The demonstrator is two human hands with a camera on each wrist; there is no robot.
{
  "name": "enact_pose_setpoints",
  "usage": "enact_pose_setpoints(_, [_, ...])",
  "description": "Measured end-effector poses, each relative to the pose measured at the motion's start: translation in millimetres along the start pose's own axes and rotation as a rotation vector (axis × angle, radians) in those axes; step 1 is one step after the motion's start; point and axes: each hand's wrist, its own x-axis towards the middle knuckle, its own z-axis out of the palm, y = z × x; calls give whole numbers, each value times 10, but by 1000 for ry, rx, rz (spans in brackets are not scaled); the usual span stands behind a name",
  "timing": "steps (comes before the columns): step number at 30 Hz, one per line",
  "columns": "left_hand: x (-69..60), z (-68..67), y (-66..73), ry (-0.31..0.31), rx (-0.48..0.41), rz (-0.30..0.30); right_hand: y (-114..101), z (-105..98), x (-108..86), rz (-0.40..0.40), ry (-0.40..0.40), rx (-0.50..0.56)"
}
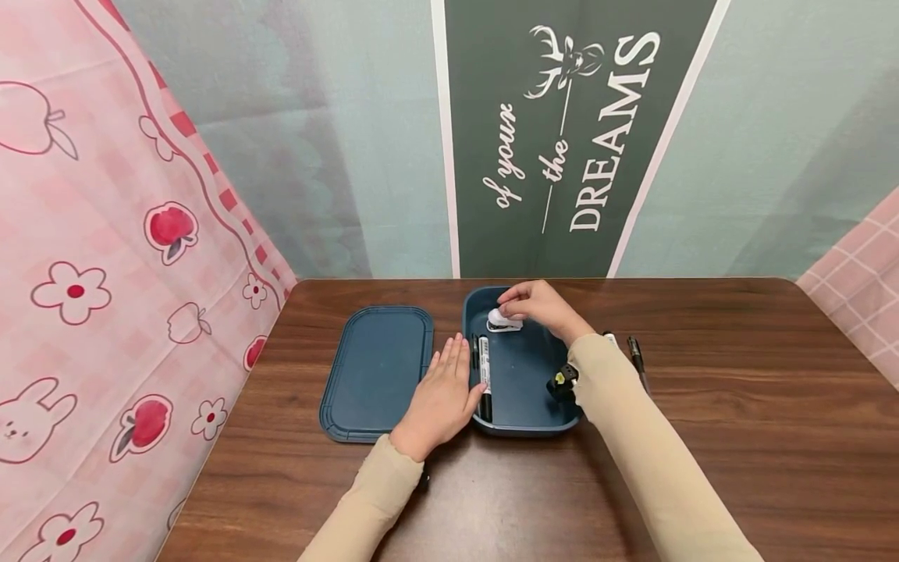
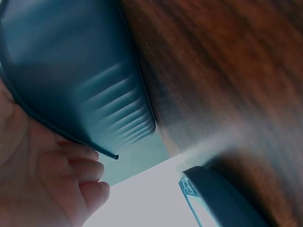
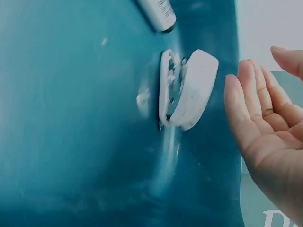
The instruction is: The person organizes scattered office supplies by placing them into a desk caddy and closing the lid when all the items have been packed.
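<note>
Apparently, the white stapler lay inside the blue plastic box, the right hand just beside it, empty with fingers loosely bent. The left hand, fingers extended, touched the box.

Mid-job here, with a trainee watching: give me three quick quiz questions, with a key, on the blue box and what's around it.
1. Multiple choice. In the head view, what lies on the table left of the box?
A) a cup
B) a blue lid
C) a notebook

2. True or false: the white-and-black marker inside the box lies along the side farthest from the lid.

3. Yes or no, with evidence: is the right grip holding the white stapler?

Key:
1. B.
2. False; it lies along the side nearest the lid.
3. No; the right wrist view shows a gap between them.
</note>
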Motion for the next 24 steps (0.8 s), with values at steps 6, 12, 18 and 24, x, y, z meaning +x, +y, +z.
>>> enact_pose_setpoints(6, [2, -1, 1, 11, -5, 3, 17, -26, -55, 48, -34, 364])
enact_pose_setpoints(12, [-6, 11, -1, 17, 5, 4, 1, -44, -145, 66, -61, 685])
enact_pose_setpoints(18, [-13, 15, -2, 27, 1, 13, -4, -76, -214, 102, -62, 891])
enact_pose_setpoints(24, [-14, 21, -6, 12, 2, 6, -29, -131, -260, 141, -30, 964])
